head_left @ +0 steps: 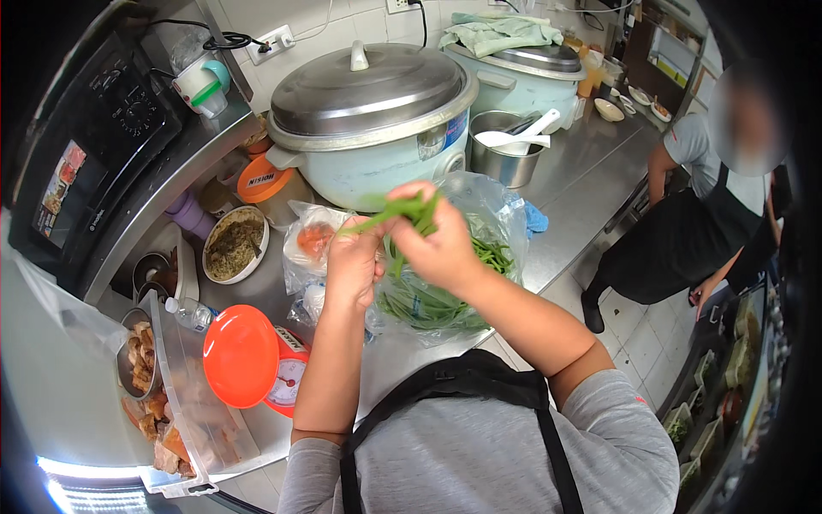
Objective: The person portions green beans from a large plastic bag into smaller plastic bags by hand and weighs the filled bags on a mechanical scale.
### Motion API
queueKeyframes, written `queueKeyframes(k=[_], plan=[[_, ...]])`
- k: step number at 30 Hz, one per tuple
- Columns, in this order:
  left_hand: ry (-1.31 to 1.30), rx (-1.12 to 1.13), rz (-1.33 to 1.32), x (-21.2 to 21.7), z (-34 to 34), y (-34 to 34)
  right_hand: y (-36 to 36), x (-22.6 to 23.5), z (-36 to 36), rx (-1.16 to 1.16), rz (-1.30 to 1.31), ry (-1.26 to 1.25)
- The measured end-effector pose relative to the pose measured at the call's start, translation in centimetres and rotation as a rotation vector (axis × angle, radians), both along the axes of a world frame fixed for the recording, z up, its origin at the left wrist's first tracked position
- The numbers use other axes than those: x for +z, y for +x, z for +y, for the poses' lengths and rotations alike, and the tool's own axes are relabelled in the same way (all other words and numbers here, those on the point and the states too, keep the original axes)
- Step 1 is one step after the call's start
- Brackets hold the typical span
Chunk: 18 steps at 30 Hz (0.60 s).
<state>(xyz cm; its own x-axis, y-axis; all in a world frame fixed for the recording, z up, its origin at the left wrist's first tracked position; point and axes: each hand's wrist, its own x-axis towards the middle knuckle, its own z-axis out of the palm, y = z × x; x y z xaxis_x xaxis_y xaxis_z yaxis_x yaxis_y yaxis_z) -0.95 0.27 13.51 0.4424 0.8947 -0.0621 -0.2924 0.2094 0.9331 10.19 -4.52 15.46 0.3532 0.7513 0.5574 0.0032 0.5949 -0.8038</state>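
My left hand [353, 264] is closed with its fingertips on the end of a long green bean. Beside it, my right hand [443, 248] is raised and closed around a small bunch of green beans [414, 210], slightly blurred. Both hands are close together above the counter. Below them a clear plastic bag [458, 190] lies open, with many loose green beans [432, 304] inside; my right forearm hides part of it. Next to my left hand is another clear bag [295, 231] with something orange-red in it.
A large rice cooker [368, 94] stands behind the bag, beside a steel pot [507, 163] with ladles. At left are an orange kitchen scale [287, 373], a bowl of chopped greens [235, 244] and a plastic bin [201, 411] of meat. A person in a black apron [664, 240] stands right.
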Motion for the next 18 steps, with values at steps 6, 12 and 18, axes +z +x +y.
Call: queueKeyframes(k=[6,12,18], plan=[[0.060,0.051,-0.029,-0.7,0.2,-0.3,1.4,-1.9,0.6,0.141,-1.007,-0.619],[0.350,-0.100,-0.014,-0.6,-1.8,1.6,2.6,-5.0,3.6,0.503,-1.640,-0.692],[0.205,0.006,-0.021,0.0,-0.5,0.6,1.8,-3.8,5.1,0.843,-1.789,-0.842]])
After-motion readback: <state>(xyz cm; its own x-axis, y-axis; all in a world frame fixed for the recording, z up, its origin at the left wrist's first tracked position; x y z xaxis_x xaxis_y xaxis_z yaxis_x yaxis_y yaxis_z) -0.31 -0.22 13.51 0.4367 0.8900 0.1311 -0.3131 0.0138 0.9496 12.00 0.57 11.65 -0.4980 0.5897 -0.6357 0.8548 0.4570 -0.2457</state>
